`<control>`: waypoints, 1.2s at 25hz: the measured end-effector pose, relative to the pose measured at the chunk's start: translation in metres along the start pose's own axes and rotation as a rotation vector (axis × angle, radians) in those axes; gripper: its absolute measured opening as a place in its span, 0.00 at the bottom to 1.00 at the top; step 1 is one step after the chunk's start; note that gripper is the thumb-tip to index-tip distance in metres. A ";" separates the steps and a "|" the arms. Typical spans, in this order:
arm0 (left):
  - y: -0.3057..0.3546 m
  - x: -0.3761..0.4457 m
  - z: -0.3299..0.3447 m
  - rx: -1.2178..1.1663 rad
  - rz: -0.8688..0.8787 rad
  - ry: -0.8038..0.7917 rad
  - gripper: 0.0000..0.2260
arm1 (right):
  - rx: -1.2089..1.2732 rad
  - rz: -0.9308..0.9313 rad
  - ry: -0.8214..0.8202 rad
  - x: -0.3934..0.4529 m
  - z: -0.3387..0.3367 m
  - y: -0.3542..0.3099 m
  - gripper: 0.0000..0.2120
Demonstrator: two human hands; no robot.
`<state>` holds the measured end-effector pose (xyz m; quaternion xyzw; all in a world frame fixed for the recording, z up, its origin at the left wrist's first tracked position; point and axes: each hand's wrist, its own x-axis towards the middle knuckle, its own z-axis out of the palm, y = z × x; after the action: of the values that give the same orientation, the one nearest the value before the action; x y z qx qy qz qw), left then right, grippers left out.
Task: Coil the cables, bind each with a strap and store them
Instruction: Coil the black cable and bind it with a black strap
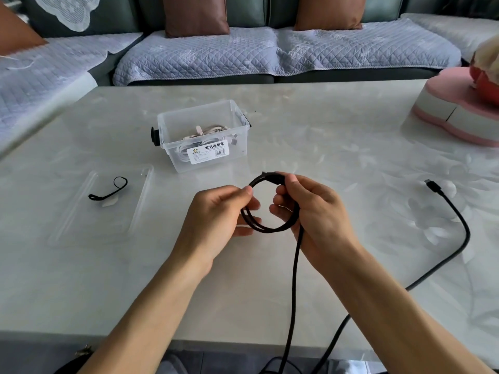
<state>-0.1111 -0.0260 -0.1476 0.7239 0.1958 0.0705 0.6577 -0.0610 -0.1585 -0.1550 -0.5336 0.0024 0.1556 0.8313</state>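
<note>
both hands over the table, left hand pinching one side of a half-coiled black cable, right hand gripping the other, loose end trailing right, strap on clear lid, pale cables already in storage box

Both hands, left and right, pinch a looped black braided cable above the pale marble counter; a clear plastic storage box sits at eleven o'clock.

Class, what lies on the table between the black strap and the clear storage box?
Head view: only the clear lid's edge and bare table between strap and box.
</note>
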 end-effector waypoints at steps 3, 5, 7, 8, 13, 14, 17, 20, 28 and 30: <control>-0.002 -0.003 0.005 -0.001 0.030 0.044 0.06 | 0.056 0.030 0.004 0.001 0.000 -0.002 0.11; -0.001 -0.004 0.007 -0.022 0.030 0.070 0.03 | 0.058 0.035 -0.001 0.000 0.001 -0.002 0.10; 0.000 -0.003 0.008 -0.028 0.012 0.016 0.06 | 0.051 0.039 -0.019 -0.001 0.001 -0.001 0.10; 0.000 -0.003 0.008 -0.034 0.004 -0.034 0.09 | 0.042 0.041 -0.031 -0.001 0.002 -0.001 0.10; 0.007 -0.001 0.006 -0.397 -0.155 -0.210 0.20 | -0.083 0.015 -0.056 -0.002 0.002 0.001 0.11; 0.009 0.000 0.003 -0.444 -0.202 -0.231 0.20 | -0.142 0.000 -0.067 -0.002 0.002 0.000 0.11; 0.011 0.002 -0.005 -0.447 -0.299 -0.282 0.17 | -0.307 -0.008 -0.115 -0.003 -0.001 -0.004 0.13; 0.009 0.001 -0.004 -0.486 -0.306 -0.300 0.15 | -0.310 0.015 -0.149 -0.004 -0.001 -0.009 0.12; 0.008 0.001 0.001 -0.444 -0.259 -0.275 0.14 | -0.361 -0.054 -0.095 -0.004 -0.004 -0.008 0.08; 0.005 0.002 0.002 -0.450 -0.257 -0.236 0.13 | -0.429 -0.089 -0.094 -0.006 -0.003 -0.007 0.07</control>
<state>-0.1075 -0.0279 -0.1431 0.5320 0.1874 -0.0566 0.8238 -0.0642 -0.1653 -0.1494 -0.6898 -0.0931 0.1403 0.7041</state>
